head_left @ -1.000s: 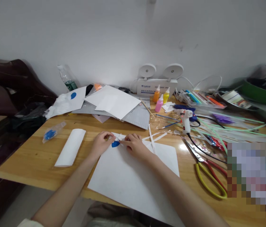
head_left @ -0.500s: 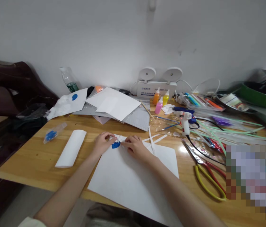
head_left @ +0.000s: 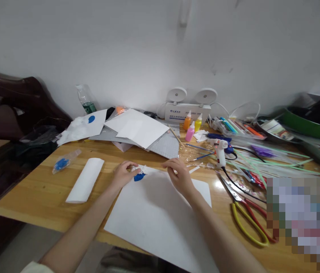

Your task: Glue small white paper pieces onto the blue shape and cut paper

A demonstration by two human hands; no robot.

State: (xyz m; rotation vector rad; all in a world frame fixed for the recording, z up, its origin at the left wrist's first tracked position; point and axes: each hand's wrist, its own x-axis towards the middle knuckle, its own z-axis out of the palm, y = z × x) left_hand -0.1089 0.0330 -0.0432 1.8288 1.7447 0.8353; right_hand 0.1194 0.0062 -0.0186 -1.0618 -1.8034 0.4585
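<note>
Two hands: both rest at the far edge of a large white sheet (head_left: 160,216) on the wooden table (head_left: 35,193).
Left hand (head_left: 122,175): fingers curled, pinching a small crumpled white scrap with a blue blob (head_left: 139,176) on it; the scrap lies at the sheet's far left corner.
Right hand (head_left: 181,175): raised a little over the sheet's far edge, right of the blob, fingertips bent together; whether they grip anything I cannot tell.
Paper strip (head_left: 194,169): just right of the right hand.
Left side: folded white paper (head_left: 85,179), and farther left a clear packet with blue inside (head_left: 63,162).
Right side: glue gun (head_left: 220,151); nearer, yellow-handled scissors (head_left: 246,212).
Far: paper stack (head_left: 138,131), three small paint bottles (head_left: 192,123).
</note>
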